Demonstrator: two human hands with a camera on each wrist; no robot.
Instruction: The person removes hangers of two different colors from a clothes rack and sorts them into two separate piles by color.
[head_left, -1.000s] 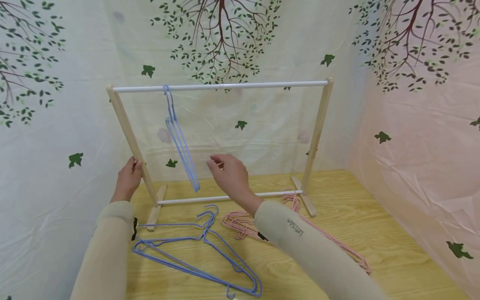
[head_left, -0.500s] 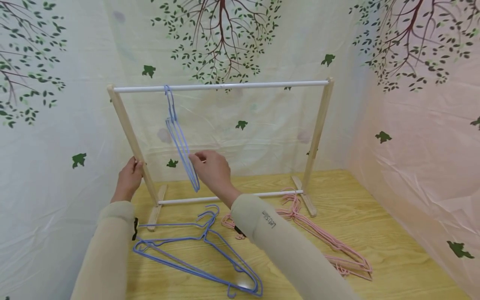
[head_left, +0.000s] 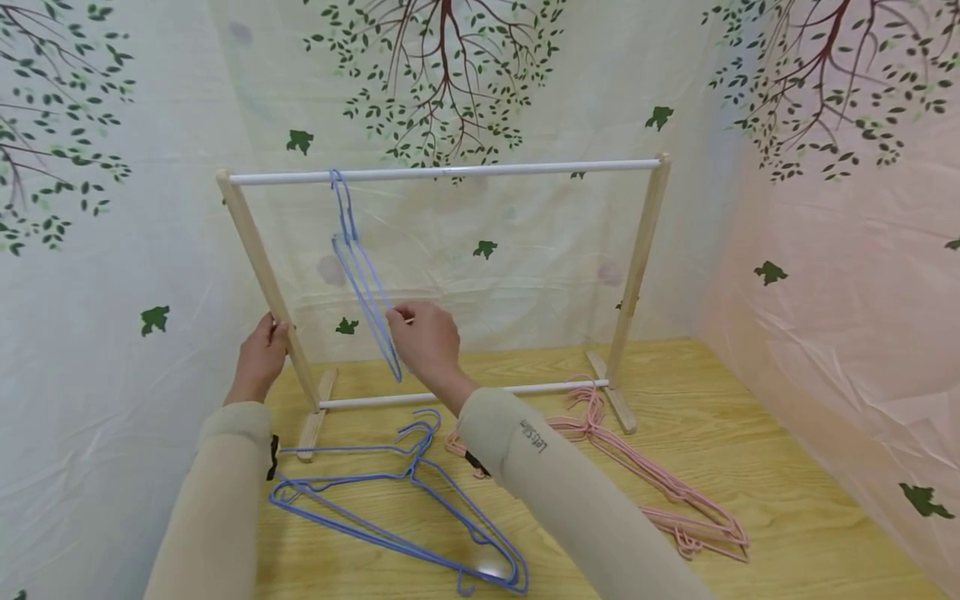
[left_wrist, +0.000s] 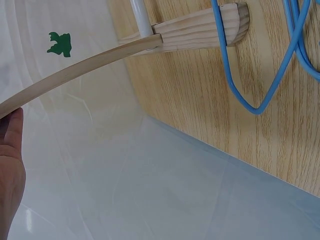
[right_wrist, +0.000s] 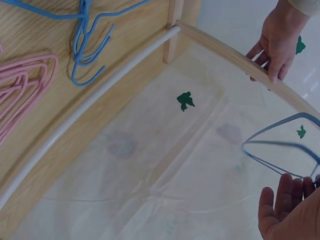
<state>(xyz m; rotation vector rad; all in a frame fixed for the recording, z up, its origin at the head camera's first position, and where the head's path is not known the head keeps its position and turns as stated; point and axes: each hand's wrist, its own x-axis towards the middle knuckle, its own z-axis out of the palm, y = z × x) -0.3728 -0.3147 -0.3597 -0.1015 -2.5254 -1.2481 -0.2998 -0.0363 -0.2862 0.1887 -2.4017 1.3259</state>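
My left hand (head_left: 260,357) grips the left wooden upright (head_left: 258,258) of a small clothes rack; the left wrist view catches only part of that hand (left_wrist: 10,170) at the edge. Blue clothes hangers (head_left: 365,293) hang by their hooks from the white top rail (head_left: 480,170), toward its left end. My right hand (head_left: 427,340) pinches the lower arm of the nearer hanging hanger between thumb and forefinger. In the right wrist view, the hanging hangers (right_wrist: 280,143) reach down to the fingers of my right hand (right_wrist: 295,210). Part of the hanger's end is hidden behind that hand.
Several blue hangers (head_left: 360,535) lie overlapped on the wood-grain table (head_left: 690,392) in front of the rack. A pile of pink hangers (head_left: 652,467) lies to the right, partly under my right sleeve (head_left: 547,475). A white lower rail (head_left: 540,389) joins the rack's feet.
My right hand has moved left to the hanging blue hangers and taken hold of one. Their lower ends have spread slightly apart. My left hand stays on the upright.
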